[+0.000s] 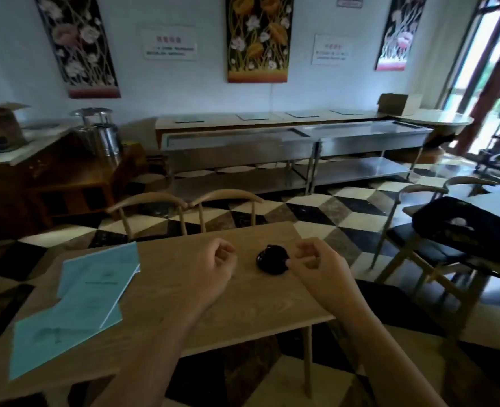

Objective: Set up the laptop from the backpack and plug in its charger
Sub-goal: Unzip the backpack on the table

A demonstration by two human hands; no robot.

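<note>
A black coiled charger bundle (pixel 272 259) lies on the wooden table (pixel 243 312), near its far right end. My right hand (pixel 316 265) hovers just right of it with loosely curled fingers, the thumb close to the bundle's edge, holding nothing. My left hand (pixel 213 265) hangs left of the bundle, a short gap away, fingers loosely curled and empty. A black backpack (pixel 460 227) lies on a chair to the right of the table. No laptop is in view.
Teal booklets (pixel 96 289) overlap on the table's left half. Two wooden chairs (pixel 155 201) stand pushed in at the far side. Beyond them is a checkered floor, then steel counters (pixel 301 136) along the back wall.
</note>
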